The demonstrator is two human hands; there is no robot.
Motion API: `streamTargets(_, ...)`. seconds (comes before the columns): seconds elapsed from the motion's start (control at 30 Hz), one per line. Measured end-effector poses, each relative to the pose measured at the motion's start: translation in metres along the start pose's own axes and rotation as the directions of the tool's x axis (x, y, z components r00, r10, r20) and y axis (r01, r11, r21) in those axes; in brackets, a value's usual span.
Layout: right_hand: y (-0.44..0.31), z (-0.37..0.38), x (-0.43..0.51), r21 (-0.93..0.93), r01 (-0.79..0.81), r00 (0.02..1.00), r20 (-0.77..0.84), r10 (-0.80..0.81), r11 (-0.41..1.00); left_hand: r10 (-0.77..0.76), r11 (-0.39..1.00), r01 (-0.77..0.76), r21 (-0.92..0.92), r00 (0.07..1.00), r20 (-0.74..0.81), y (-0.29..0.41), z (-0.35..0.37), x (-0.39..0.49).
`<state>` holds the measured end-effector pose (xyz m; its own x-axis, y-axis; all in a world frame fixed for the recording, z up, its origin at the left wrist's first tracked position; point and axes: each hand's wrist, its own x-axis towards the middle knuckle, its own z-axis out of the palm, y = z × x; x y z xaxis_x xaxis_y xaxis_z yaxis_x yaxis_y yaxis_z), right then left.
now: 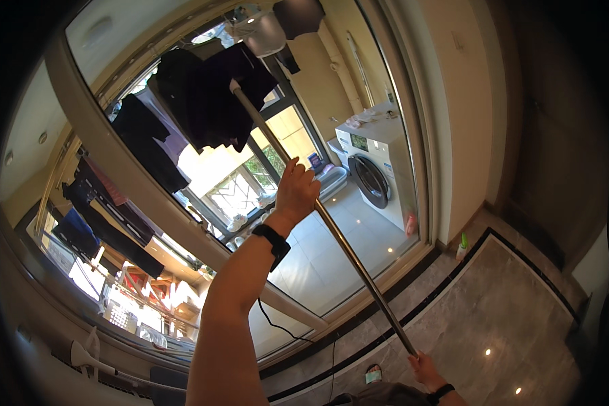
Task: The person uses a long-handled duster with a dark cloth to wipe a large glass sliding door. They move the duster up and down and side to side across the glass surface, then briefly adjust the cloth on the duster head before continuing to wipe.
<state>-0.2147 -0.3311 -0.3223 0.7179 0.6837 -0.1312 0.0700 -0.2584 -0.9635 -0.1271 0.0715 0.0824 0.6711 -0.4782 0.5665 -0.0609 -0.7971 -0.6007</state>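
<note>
My left hand (297, 189), with a black watch on its wrist, is wrapped around the middle of a long shiny metal pole (352, 256). Lower down, my right hand (426, 370) grips the pole near its bottom end; a black band circles that wrist. The pole slants up and to the left. Its pale upper tip (234, 85) lies in front of a dark purple cloth (223, 101); whether the two touch, I cannot tell. Before me stands a framed glass sliding door (312, 309).
Past the door frame are hanging dark clothes (147, 144), a white front-loading washing machine (393, 167) and a plastic tub (333, 183). A white-and-green bottle (462, 247) stands by the wall. A black cord (279, 327) crosses the door's lower frame. My sandalled foot (373, 374) is on grey tile.
</note>
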Motion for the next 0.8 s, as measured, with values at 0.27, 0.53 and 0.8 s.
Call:
streamTargets(0.27, 0.058, -0.006, -0.067, -0.004, -0.153, 0.988, 0.023, 0.153, 0.988, -0.015, 0.99, 0.016, -0.141, 1.0, 0.007, 0.075, 0.042, -0.044)
streamTargets(0.53, 0.111, -0.002, -0.113, -0.287, -0.2, 0.979, -0.017, 0.204, 0.937, -0.027, 0.979, 0.045, -0.198, 0.995, 0.092, 0.137, 0.074, -0.088)
streamTargets(0.8, 0.147, -0.018, -0.183, -0.06, -0.467, 0.87, 0.149, 0.47, 0.882, -0.042, 0.93, 0.1, -0.353, 0.985, 0.17, 0.223, 0.11, -0.141)
